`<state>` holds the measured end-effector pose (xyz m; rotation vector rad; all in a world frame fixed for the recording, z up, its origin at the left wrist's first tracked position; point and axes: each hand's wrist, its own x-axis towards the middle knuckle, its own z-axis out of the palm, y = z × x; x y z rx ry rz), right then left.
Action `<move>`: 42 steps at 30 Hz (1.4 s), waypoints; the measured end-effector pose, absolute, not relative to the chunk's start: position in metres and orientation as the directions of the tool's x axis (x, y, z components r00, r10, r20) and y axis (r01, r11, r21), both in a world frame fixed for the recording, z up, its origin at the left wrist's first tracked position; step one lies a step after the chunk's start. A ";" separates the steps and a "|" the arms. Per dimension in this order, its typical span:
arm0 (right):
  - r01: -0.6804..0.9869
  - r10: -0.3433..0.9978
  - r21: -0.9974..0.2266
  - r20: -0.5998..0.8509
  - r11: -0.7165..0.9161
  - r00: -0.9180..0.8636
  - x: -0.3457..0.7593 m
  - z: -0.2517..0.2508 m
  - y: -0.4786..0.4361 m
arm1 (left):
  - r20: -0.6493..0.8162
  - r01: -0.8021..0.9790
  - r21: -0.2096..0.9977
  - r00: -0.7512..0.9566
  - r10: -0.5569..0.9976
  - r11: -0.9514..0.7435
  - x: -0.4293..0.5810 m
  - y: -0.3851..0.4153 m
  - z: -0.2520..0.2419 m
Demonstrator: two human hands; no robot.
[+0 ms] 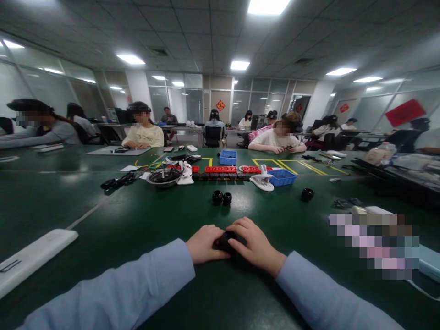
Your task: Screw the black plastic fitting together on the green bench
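Both my hands meet over the green table around a small black round part [227, 239]. My left hand [205, 243] grips its left side, thumb stretched along the near edge. Curled over the top and right side is my right hand [253, 246], its thumb lying across the part. Fingers cover much of it, so its exact kind is hard to make out. Just beyond stand two similar black ribbed round parts, a larger one [217, 198] and a smaller one [227, 198], side by side. Another black round part [307, 194] sits farther right.
Red blocks [220, 169] line the table's middle, between a white clip stand [263, 179] and a metal dish [164, 178]. Blue bins [228, 157] stand behind. A white bar [37, 256] lies at left, a light blue case [429, 261] at right. Co-workers sit across the table.
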<state>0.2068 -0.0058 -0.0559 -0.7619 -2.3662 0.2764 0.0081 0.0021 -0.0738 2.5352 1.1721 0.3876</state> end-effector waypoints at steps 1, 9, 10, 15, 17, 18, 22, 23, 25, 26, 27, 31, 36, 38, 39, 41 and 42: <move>0.455 0.590 -0.375 0.505 0.808 -0.630 0.207 -0.055 -0.007 | 0.121 0.678 0.392 0.632 0.765 -0.622 0.008 0.003 -0.075; 0.467 0.615 -0.400 0.509 0.789 -0.602 0.208 -0.054 -0.009 | 0.140 0.669 0.382 0.641 0.755 -0.638 0.007 0.005 -0.081; 0.469 0.613 -0.396 0.508 0.790 -0.605 0.208 -0.054 -0.009 | 0.141 0.668 0.383 0.640 0.755 -0.638 0.007 0.005 -0.080; 0.481 0.621 -0.393 0.487 0.784 -0.614 0.205 -0.055 -0.009 | 0.134 0.670 0.385 0.640 0.757 -0.635 0.007 0.004 -0.077; 0.490 0.640 -0.411 0.475 0.769 -0.604 0.204 -0.055 -0.010 | 0.127 0.674 0.383 0.639 0.759 -0.632 0.008 0.003 -0.075; 0.496 0.649 -0.419 0.471 0.761 -0.598 0.204 -0.055 -0.010 | 0.126 0.675 0.383 0.638 0.760 -0.630 0.008 0.003 -0.075; 0.512 0.668 -0.430 0.472 0.744 -0.575 0.202 -0.054 -0.012 | 0.133 0.669 0.390 0.639 0.758 -0.633 0.009 0.003 -0.075; 0.513 0.669 -0.429 0.475 0.743 -0.572 0.201 -0.054 -0.013 | 0.135 0.669 0.389 0.639 0.757 -0.634 0.009 0.003 -0.075; 0.511 0.663 -0.422 0.475 0.749 -0.579 0.199 -0.053 -0.016 | 0.137 0.674 0.378 0.637 0.759 -0.634 0.009 0.003 -0.076; 0.508 0.656 -0.416 0.474 0.755 -0.588 0.198 -0.052 -0.017 | 0.138 0.679 0.370 0.634 0.761 -0.634 0.009 0.003 -0.077; 0.502 0.647 -0.409 0.473 0.762 -0.598 0.197 -0.052 -0.018 | 0.138 0.684 0.361 0.633 0.762 -0.633 0.009 0.003 -0.077; 0.477 0.612 -0.384 0.471 0.791 -0.635 0.194 -0.049 -0.023 | 0.136 0.693 0.340 0.633 0.762 -0.636 0.008 0.003 -0.077; 0.455 0.588 -0.376 0.441 0.807 -0.678 0.192 -0.048 -0.025 | 0.123 0.724 0.313 0.611 0.782 -0.615 0.008 0.004 -0.079; 0.434 0.571 -0.379 0.436 0.817 -0.695 0.192 -0.047 -0.025 | 0.119 0.728 0.306 0.609 0.784 -0.613 0.008 0.004 -0.080; 0.423 0.563 -0.381 0.435 0.822 -0.703 0.192 -0.047 -0.026 | 0.119 0.726 0.306 0.613 0.781 -0.616 0.008 0.004 -0.080; 0.405 0.549 -0.383 0.437 0.830 -0.712 0.192 -0.046 -0.026 | 0.125 0.715 0.309 0.623 0.772 -0.627 0.008 0.004 -0.081; 0.395 0.543 -0.385 0.439 0.834 -0.716 0.192 -0.045 -0.026 | 0.130 0.710 0.309 0.628 0.767 -0.633 0.008 0.005 -0.081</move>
